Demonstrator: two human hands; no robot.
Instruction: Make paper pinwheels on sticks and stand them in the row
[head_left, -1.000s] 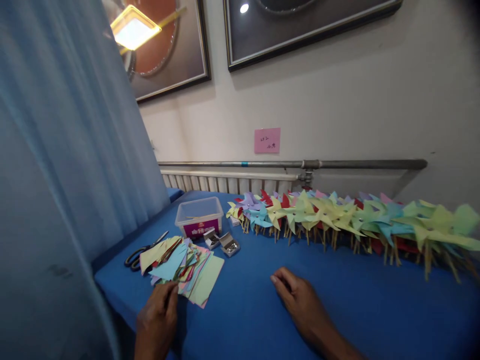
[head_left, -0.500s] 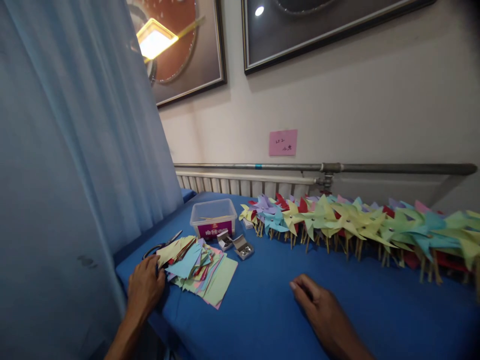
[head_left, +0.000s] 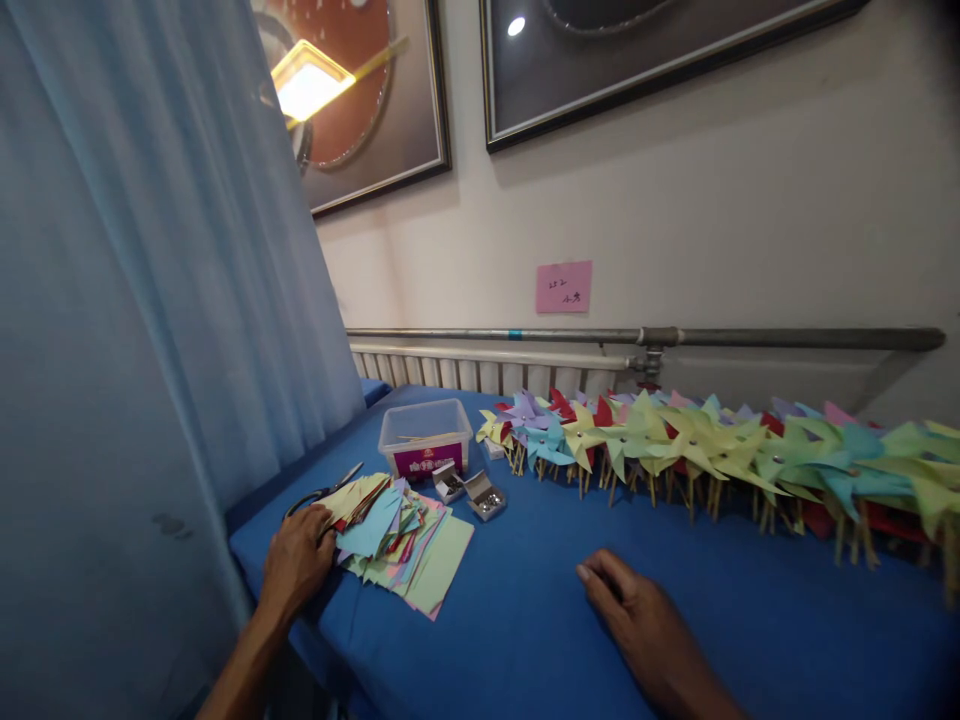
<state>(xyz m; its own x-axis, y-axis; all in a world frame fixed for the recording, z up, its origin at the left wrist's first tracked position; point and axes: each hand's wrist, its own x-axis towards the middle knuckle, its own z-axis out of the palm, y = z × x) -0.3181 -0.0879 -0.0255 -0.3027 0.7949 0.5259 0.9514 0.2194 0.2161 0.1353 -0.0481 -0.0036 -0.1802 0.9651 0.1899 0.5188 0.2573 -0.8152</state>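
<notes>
Left hand (head_left: 296, 562) curled on multicoloured paper stack (head_left: 401, 535), apparently pinching edge; right hand (head_left: 645, 625) flat, empty.

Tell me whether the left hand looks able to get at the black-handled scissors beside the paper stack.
Probably yes. The left hand rests at the near edge of the stack of coloured paper squares, and the black-handled scissors lie just beyond it with nothing between.

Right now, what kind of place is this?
Likely an indoor craft table for making paper pinwheels: a long row of finished pinwheels on a blue table, a pile of cut coloured paper by the left hand, and scissors.
</notes>
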